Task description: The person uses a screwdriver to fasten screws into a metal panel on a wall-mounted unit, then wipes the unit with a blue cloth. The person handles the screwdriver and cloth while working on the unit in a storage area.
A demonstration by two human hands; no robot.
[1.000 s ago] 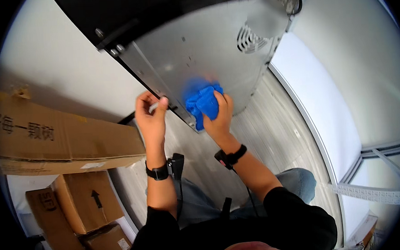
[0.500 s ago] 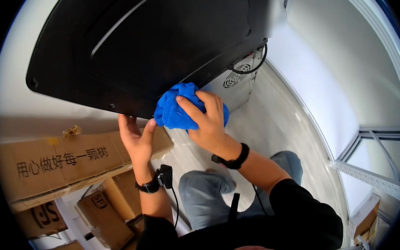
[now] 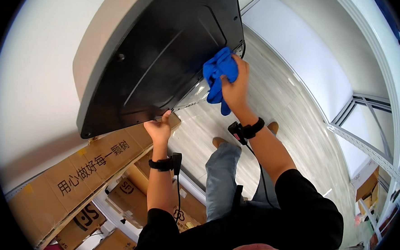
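A large black panel (image 3: 160, 54) with raised ribs and screw holes, set on a pale body, fills the upper middle. My left hand (image 3: 158, 129) grips its near lower edge, thumb on the black face and the other fingers mostly hidden behind the rim. In my right hand (image 3: 237, 89) is a crumpled blue cloth (image 3: 219, 69), bunched against the panel's right lower edge, with a loose end hanging down. Black straps with small boxes and cables circle both wrists.
A long cardboard box (image 3: 93, 169) lies at the left, with more cartons (image 3: 129, 196) on a shelf below. Pale floor (image 3: 280, 102) stretches to a white wall panel (image 3: 304, 51). A metal rack (image 3: 368, 139) stands at the right, and my legs (image 3: 223, 178) are beneath me.
My right hand has carried the cloth up and to the right along the panel's edge. The panel and my left hand now appear farther right as the view has shifted.
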